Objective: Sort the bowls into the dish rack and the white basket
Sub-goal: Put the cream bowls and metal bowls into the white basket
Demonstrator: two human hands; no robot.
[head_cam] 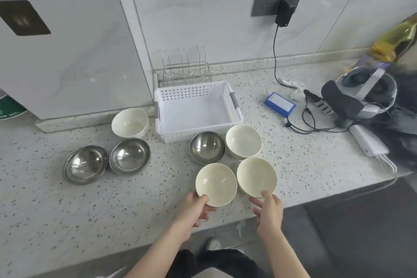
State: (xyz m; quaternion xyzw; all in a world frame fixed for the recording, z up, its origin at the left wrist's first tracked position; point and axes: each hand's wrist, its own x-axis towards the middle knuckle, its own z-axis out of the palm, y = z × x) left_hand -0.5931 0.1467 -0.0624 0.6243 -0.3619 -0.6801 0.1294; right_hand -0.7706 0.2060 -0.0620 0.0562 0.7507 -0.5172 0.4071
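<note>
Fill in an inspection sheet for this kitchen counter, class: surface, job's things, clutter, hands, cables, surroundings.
Surface: speckled stone counter, dry as far as visible.
Job's things: four cream bowls and three steel bowls, all upright on the counter; white basket and wire dish rack behind it hold no bowls.
Clutter: blue box, headset, white power bank.
Hands: left hand grips one near cream bowl's rim, right hand the other's.
Cables: black cord from wall charger down to the counter.
Surroundings: tiled wall, grey socket plate.
</note>
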